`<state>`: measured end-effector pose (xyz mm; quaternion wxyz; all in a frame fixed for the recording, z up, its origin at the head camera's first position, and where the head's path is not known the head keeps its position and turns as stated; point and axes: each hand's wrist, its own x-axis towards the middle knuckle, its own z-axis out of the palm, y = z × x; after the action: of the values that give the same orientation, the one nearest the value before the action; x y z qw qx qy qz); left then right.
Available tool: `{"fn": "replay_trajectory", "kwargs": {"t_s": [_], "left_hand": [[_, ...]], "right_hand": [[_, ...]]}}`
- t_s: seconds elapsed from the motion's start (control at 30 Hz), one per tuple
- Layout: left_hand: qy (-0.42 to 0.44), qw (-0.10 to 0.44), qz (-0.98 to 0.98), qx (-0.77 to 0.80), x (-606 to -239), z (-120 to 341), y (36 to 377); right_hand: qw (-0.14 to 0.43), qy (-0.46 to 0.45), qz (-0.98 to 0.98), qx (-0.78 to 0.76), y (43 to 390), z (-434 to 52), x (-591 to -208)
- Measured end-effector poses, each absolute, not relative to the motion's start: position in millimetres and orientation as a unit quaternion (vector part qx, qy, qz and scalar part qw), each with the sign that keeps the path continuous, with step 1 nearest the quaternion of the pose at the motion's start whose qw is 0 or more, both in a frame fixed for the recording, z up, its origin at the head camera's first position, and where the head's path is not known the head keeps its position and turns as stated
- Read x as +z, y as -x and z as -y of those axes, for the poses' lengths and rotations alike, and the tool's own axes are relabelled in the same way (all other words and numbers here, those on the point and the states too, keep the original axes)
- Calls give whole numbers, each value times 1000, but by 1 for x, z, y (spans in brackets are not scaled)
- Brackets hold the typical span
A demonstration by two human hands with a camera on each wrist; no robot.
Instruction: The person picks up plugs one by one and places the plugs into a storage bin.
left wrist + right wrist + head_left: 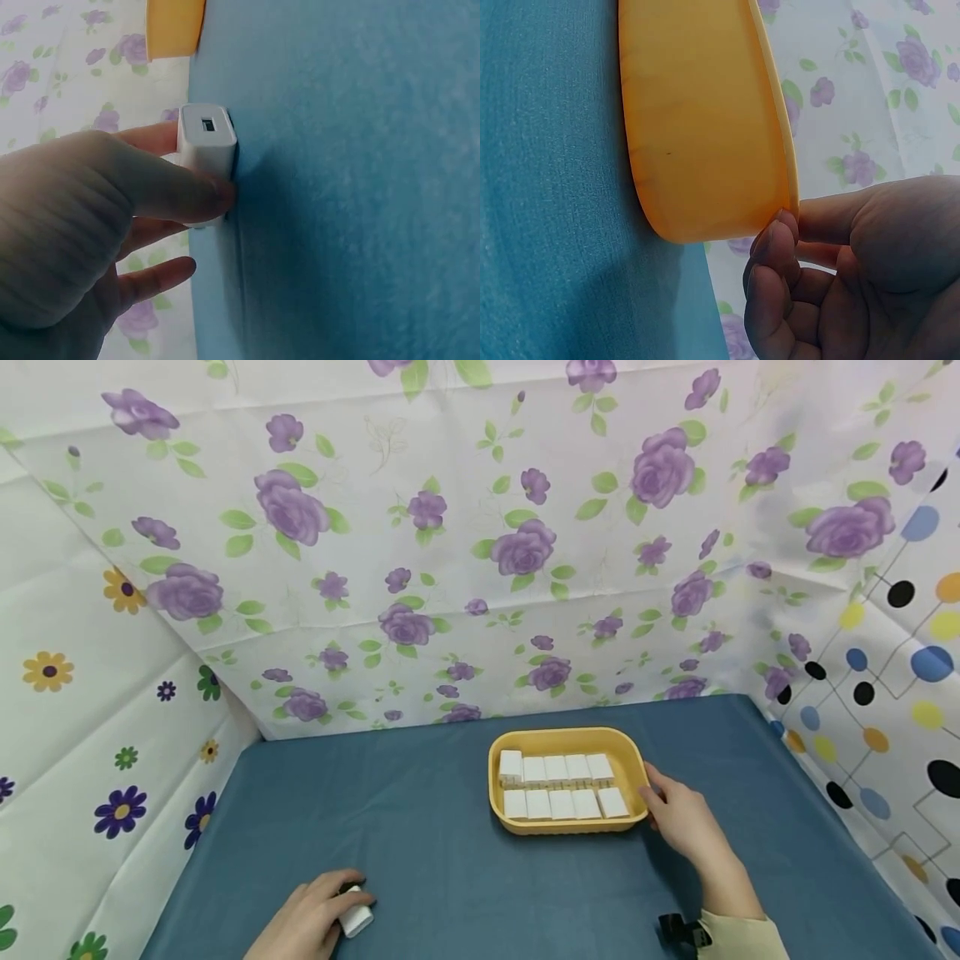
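Observation:
Near the front left of the table, my left hand (315,914) pinches a white USB charger plug (356,920) between thumb and fingers. The left wrist view shows the USB port on the end of this charger plug (208,154), which sits close against the blue cloth. Further back, my right hand (686,818) grips the right end of a yellow plastic tray (566,828) by its rim. Two rows of white chargers (555,770) lie inside the tray. In the right wrist view, thumb and fingers (772,244) pinch the rim at the corner.
A dark blue cloth (420,877) covers the table. Behind it rises a sheet with purple flowers (405,625); patterned sheets also stand at the left (120,814) and right (873,739). A small black object (678,930) is at the right wrist by the sleeve.

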<state>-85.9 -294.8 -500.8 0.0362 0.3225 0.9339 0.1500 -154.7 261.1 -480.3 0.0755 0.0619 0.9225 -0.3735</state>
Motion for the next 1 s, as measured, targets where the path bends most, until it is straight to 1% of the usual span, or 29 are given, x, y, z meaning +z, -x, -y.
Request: {"fn": "replay_trajectory", "kwargs": {"t_s": [0.2,0.4,0.67,0.8,1.0], "left_hand": [[-295,54,-944,140,-496,295,88],[-264,84,-950,142,-492,293,89],[-230,92,-953,176,-491,284,89],[-221,88,-953,187,-488,277,88],[-201,57,-954,216,-482,258,84]], "right_hand": [[73,-63,-923,-373,155,-261,-481],[73,-63,-923,-373,155,-261,-484],[71,-62,-922,-375,154,-261,-484],[72,-63,-921,-377,154,-261,-484],[74,-66,-921,-377,154,-261,-483]]}}
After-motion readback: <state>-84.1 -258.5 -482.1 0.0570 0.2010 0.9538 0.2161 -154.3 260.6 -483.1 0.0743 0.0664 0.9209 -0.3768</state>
